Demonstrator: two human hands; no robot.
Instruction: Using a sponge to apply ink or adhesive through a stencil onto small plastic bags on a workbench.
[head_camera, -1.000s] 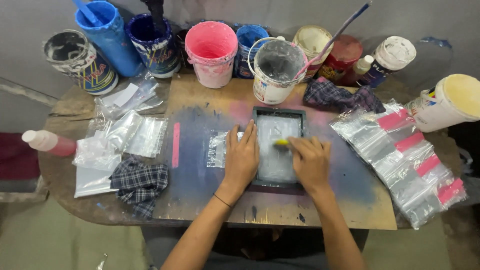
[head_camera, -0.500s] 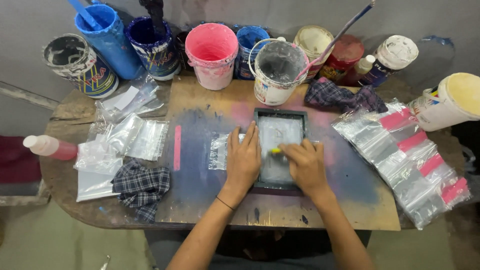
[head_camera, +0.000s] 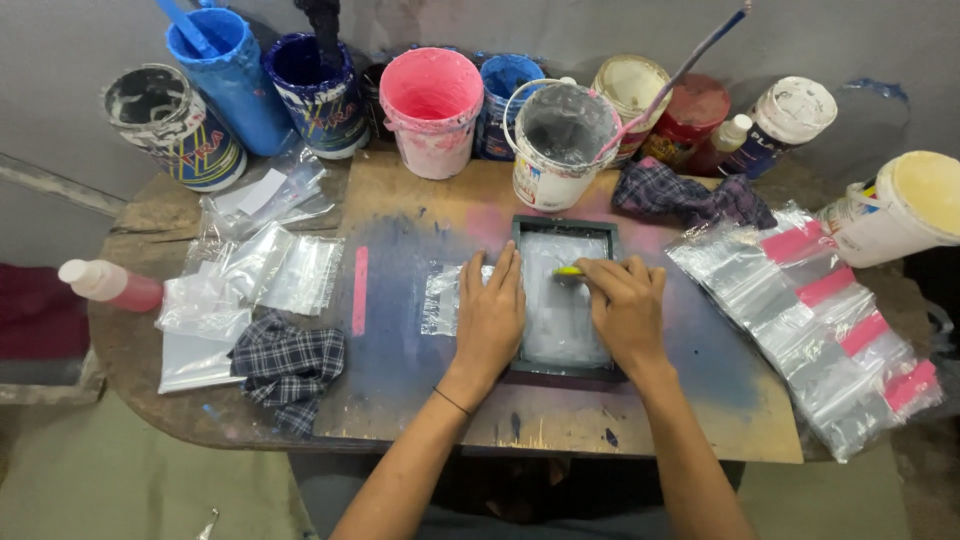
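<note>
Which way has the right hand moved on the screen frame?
Yes: the right hand slid toward the person, then back up toward the far edge of the dark screen frame.

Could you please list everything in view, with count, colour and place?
frame: one, dark, board centre
squeegee: one, yellow, under right fingers
bag: one, clear, left of frame
buckets: about ten, mixed colours, back row
bag pile: one, clear with pink strips, right
loose bags: several, clear, left
rags: two, plaid, front left and back right
bottle: one, pink, far left
left hand: flat on frame
right hand: on squeegee
</note>
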